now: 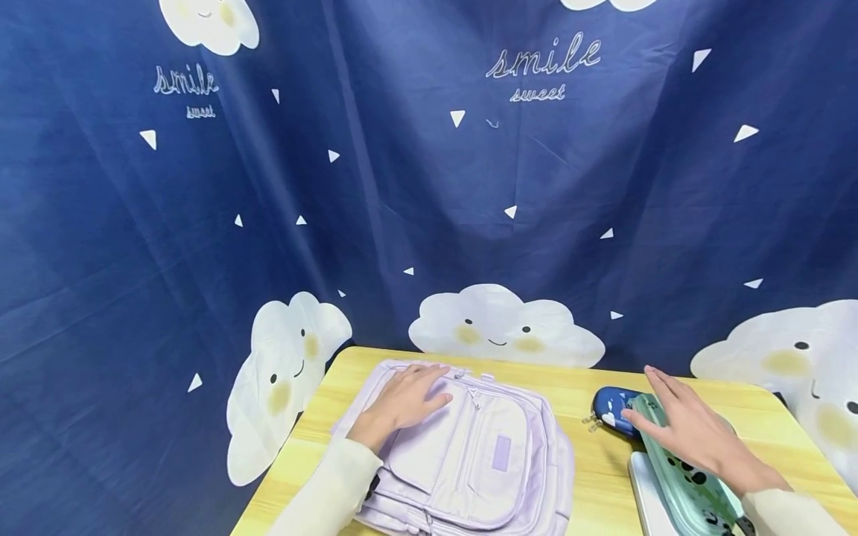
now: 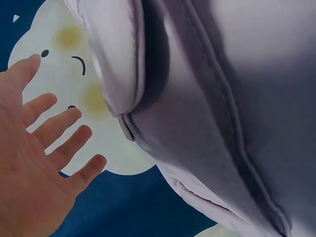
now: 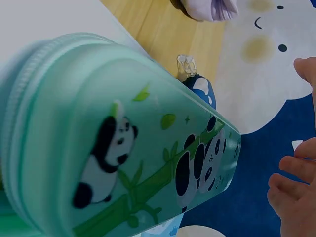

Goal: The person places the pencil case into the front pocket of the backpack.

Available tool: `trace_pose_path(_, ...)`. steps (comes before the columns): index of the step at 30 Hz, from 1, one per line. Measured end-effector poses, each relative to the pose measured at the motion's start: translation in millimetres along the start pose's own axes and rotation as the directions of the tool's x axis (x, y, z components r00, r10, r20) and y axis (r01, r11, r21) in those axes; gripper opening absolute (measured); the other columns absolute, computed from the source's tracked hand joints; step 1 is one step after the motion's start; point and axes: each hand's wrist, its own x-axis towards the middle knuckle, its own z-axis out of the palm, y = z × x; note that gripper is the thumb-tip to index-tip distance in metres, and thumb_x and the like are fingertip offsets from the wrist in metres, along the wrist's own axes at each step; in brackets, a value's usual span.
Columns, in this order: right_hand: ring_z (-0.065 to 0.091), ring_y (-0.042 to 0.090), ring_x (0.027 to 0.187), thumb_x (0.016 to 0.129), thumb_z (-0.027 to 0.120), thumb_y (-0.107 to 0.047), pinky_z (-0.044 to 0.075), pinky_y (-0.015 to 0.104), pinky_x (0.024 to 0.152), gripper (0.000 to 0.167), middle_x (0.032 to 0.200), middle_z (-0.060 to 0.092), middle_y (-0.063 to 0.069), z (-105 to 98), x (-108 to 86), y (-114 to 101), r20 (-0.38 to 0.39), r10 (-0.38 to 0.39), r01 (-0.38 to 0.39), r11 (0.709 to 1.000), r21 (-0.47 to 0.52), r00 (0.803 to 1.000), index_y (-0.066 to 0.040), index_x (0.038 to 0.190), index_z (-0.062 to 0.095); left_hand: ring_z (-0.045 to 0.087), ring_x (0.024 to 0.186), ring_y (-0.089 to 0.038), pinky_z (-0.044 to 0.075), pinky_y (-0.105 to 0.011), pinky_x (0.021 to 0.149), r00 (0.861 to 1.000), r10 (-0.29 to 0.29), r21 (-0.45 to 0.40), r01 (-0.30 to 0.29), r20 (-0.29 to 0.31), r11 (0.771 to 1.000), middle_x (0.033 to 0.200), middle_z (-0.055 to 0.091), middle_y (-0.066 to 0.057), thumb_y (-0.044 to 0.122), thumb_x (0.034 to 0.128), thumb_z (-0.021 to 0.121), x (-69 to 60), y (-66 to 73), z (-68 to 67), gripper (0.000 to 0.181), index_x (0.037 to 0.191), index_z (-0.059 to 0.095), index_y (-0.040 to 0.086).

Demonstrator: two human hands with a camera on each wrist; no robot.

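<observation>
A pale lilac backpack (image 1: 462, 454) lies flat on the wooden table, its zipped front pocket facing up. My left hand (image 1: 405, 398) is over its upper left part with fingers extended; in the left wrist view that hand (image 2: 47, 148) appears spread, with nothing in it. At the right, my right hand (image 1: 697, 428) hovers over a mint-green pencil case (image 1: 677, 480) printed with pandas. Its fingers are straight and hold nothing. The right wrist view shows the panda pencil case (image 3: 148, 143) large, with the fingers (image 3: 291, 192) apart from it.
A small dark blue case (image 1: 611, 408) with a clear clip lies behind the pencil case. Under the pencil case is a white flat item (image 1: 645, 495), perhaps a book. The wooden table (image 1: 590, 484) ends at a blue cloud-print curtain (image 1: 429, 186).
</observation>
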Motion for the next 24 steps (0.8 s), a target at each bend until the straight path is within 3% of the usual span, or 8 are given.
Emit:
trace_pose_path(10, 0.046, 0.065, 0.137, 0.099, 0.073, -0.059, 0.042, 0.08, 0.103, 0.101, 0.157, 0.046, 0.043, 0.4, -18.3, -0.3, -0.058, -0.013, 0.013, 1.0, -0.01, 0.998, 0.015, 0.16, 0.04, 0.057, 0.146, -0.033, 0.045, -0.054, 0.121, 0.999, 0.037, -0.037, -0.038, -0.02, 0.999, 0.157, 0.064, -0.005, 0.049, 0.1065, 0.063, -11.1, 9.5, 1.9, 0.062, 0.162, 0.055, 0.021)
trace_pose_path(16, 0.048, 0.066, 0.133, 0.1, 0.072, -0.057, 0.041, 0.079, 0.103, 0.097, 0.15, 0.048, 0.046, -1.7, -30.0, 0.5, -0.067, 0.015, -0.015, 1.0, -0.001, 0.998, 0.017, 0.156, 0.044, 0.06, 0.144, -0.032, 0.047, -0.051, 0.12, 0.998, 0.058, -0.078, -0.06, -0.022, 0.995, 0.154, 0.066, -0.008, 0.047, 0.1059, 0.066, -19.9, 15.5, 4.8, 0.064, 0.161, 0.055, 0.015)
trace_pose_path(24, 0.049, 0.064, 0.131, 0.097, 0.075, -0.059, 0.041, 0.08, 0.103, 0.096, 0.145, 0.052, 0.046, -4.9, -44.1, -2.1, -0.089, 0.064, -0.066, 0.998, -0.015, 0.994, 0.017, 0.151, 0.05, 0.062, 0.141, -0.029, 0.049, -0.05, 0.118, 0.999, 0.041, -0.096, -0.041, 0.003, 0.995, 0.153, 0.067, -0.007, 0.051, 0.1055, 0.065, -33.3, 22.1, 9.2, 0.064, 0.159, 0.057, 0.016)
